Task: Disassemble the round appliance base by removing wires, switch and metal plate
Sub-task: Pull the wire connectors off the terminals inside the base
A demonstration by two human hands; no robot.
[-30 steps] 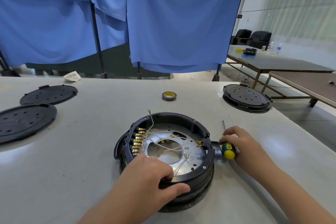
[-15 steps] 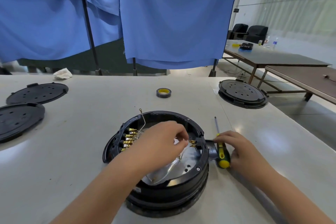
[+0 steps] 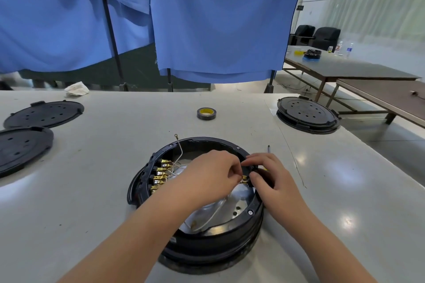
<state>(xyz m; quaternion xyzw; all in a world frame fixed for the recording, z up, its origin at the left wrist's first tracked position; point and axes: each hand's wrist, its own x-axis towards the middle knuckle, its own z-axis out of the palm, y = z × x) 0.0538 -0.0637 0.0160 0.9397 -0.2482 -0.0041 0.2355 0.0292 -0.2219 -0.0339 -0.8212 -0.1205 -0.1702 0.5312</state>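
Observation:
The round black appliance base point(image 3: 195, 239) stands open on the table in front of me. Inside lie a shiny metal plate point(image 3: 239, 205), thin white wires point(image 3: 180, 151) and a row of brass terminals point(image 3: 161, 174) along the left wall. My left hand point(image 3: 207, 177) reaches across the base and pinches a brass wire connector point(image 3: 244, 179) at the right rim. My right hand point(image 3: 273, 181) grips the black switch part point(image 3: 250, 169) at that same spot, thumb and forefinger round it. A screwdriver tip point(image 3: 268, 147) pokes out beyond my right hand; its handle is mostly hidden.
A roll of black tape point(image 3: 206, 113) lies beyond the base. Two flat black lids point(image 3: 46, 114) point(image 3: 20, 148) sit at the left and another round base point(image 3: 307, 118) at the right. A crumpled cloth point(image 3: 77, 88) lies at the far edge. Blue curtains hang behind.
My left hand left the front rim and reached across to the connector at the right rim. My right hand let go of the screwdriver handle and moved onto the switch part.

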